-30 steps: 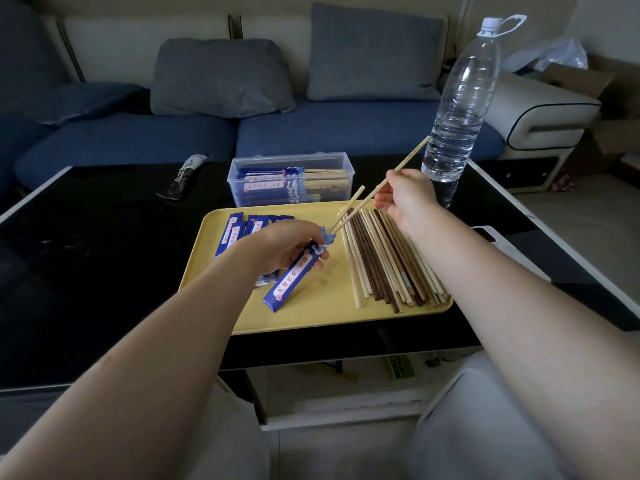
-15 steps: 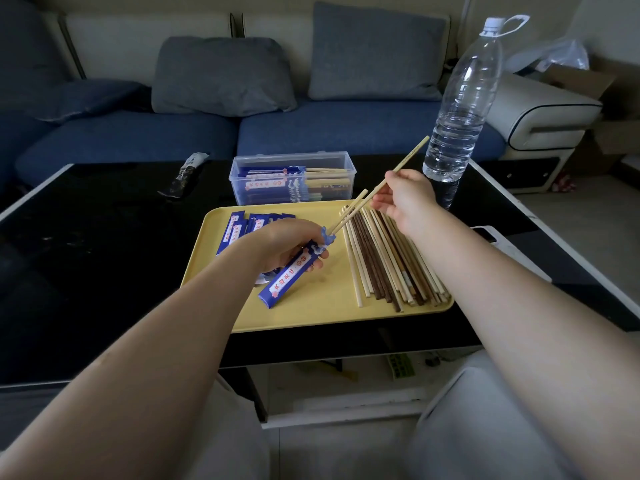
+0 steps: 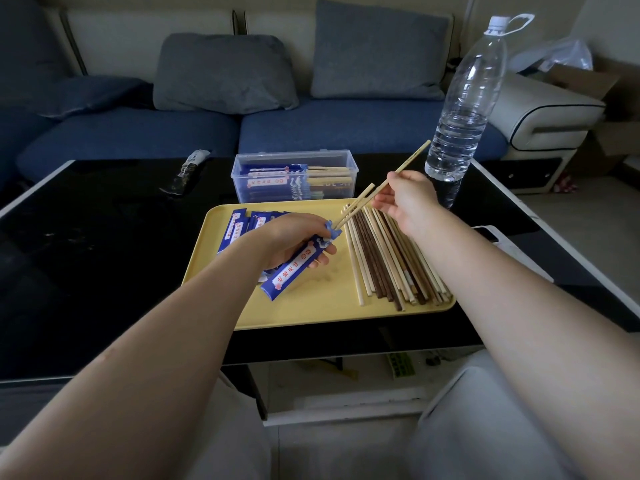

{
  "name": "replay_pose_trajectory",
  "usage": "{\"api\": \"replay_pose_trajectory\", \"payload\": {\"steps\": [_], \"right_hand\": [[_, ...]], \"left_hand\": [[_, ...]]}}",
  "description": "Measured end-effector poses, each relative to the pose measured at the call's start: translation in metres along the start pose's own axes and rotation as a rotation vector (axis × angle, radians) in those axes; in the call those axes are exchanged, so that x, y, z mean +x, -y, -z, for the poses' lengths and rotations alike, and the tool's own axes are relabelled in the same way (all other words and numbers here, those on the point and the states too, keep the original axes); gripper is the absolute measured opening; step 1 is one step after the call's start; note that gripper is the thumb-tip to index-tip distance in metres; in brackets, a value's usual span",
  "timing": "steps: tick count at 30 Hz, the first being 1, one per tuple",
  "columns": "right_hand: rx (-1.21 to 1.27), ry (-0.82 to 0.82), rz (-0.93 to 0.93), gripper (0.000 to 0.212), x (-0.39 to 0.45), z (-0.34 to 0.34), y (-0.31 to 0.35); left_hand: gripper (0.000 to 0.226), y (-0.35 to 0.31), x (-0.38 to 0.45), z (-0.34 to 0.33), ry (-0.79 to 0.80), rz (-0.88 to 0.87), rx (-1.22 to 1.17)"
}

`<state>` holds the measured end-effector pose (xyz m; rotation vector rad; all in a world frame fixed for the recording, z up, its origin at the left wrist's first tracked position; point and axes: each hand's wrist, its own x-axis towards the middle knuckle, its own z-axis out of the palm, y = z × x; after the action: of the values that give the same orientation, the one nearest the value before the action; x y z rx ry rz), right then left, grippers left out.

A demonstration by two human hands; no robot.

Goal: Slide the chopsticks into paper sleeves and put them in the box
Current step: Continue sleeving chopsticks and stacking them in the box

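My left hand (image 3: 291, 239) grips a blue paper sleeve (image 3: 294, 270) over the yellow tray (image 3: 311, 310), the sleeve's mouth pointing up and right. A pair of pale chopsticks (image 3: 360, 202) is pinched in my right hand (image 3: 405, 199), their tips at the sleeve's mouth. On the tray's right half lies a pile of pale and dark loose chopsticks (image 3: 388, 261). More blue sleeves (image 3: 242, 225) lie on the tray's left, partly hidden by my left hand. Behind the tray stands the clear plastic box (image 3: 294, 178) with sleeved chopsticks inside.
A tall water bottle (image 3: 464, 102) stands on the black table (image 3: 86, 254) right of the box. A dark wrapped packet (image 3: 188, 169) lies at the back left. A phone (image 3: 490, 233) sits by the tray's right edge. A blue sofa runs behind the table.
Both hands have shifted only slightly; the chopstick tips have stayed at the sleeve's mouth while the sleeve's lower end has swung a little to the left.
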<state>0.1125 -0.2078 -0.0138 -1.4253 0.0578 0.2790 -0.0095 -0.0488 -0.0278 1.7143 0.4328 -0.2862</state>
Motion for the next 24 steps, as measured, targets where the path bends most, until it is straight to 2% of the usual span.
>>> {"api": "replay_pose_trajectory", "payload": {"steps": [3,5,10,12,15,19,24], "right_hand": [[0.007,0.022,0.01,0.006,-0.002,0.001,-0.001],[-0.024,0.109,0.008,0.005,-0.005,0.001,-0.002],[-0.373,0.452,-0.125,0.023,-0.016,-0.006,-0.009],[-0.476,0.506,-0.166,0.023,-0.019,-0.01,-0.01],[-0.444,0.44,-0.161,0.023,-0.016,-0.011,-0.009],[-0.243,0.235,-0.075,0.021,-0.007,-0.008,-0.008],[-0.264,0.264,-0.112,0.016,-0.011,-0.012,-0.012]], "left_hand": [[0.02,0.0,0.0,0.0,-0.005,-0.001,-0.001],[0.02,0.001,0.0,0.0,-0.017,-0.017,-0.013],[0.019,0.002,-0.001,0.001,-0.074,-0.099,-0.049],[0.018,0.002,-0.001,0.0,-0.078,-0.107,-0.031],[0.016,0.001,-0.002,0.0,-0.09,-0.102,-0.026],[0.022,0.001,0.0,0.001,-0.111,-0.056,-0.005],[0.021,0.0,0.0,0.003,-0.161,-0.072,0.058]]}}
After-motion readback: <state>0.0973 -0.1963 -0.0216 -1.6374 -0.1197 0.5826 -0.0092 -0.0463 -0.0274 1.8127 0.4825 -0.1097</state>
